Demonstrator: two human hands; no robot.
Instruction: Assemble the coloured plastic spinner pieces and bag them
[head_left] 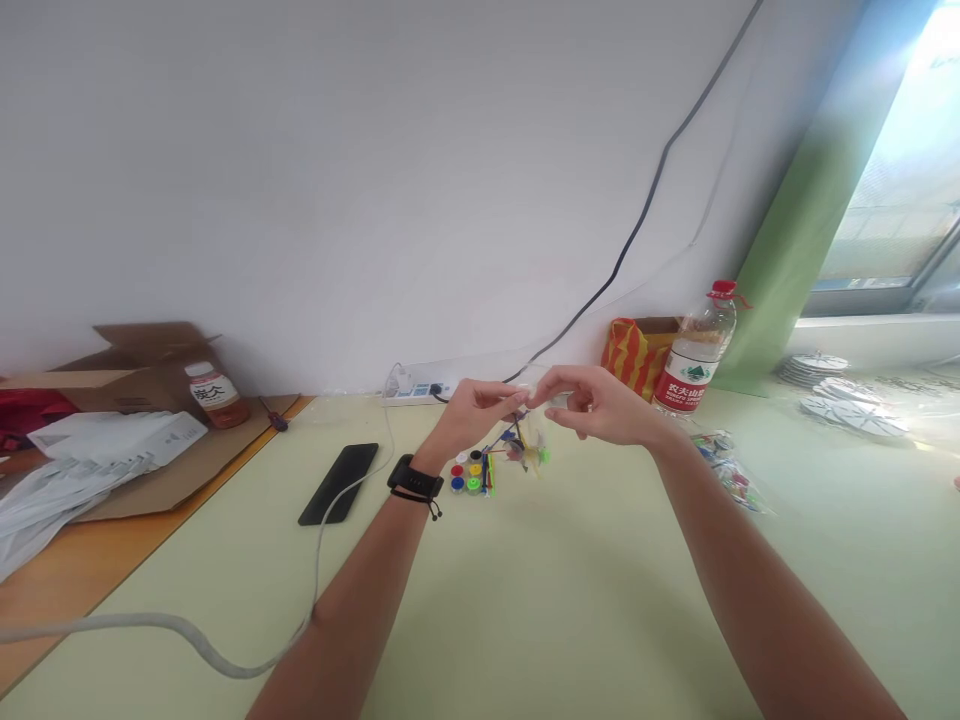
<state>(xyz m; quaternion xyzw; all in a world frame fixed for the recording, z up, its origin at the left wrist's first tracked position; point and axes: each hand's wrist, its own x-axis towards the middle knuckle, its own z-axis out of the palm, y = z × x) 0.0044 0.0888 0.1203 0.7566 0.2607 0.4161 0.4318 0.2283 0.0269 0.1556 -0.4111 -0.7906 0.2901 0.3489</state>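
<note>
My left hand, with a black watch on its wrist, is pinched closed at the top of a small clear plastic bag with colourful bits in it. My right hand is curled close beside it, its index fingertip near the left fingertips; what it holds, if anything, is too small to tell. Below my left hand stand small paint pots in several colours. Thin coloured sticks lie just right of the pots.
A black phone and a white cable lie on the left. A large water bottle, a bag of small parts and white discs are at right. A power strip sits by the wall.
</note>
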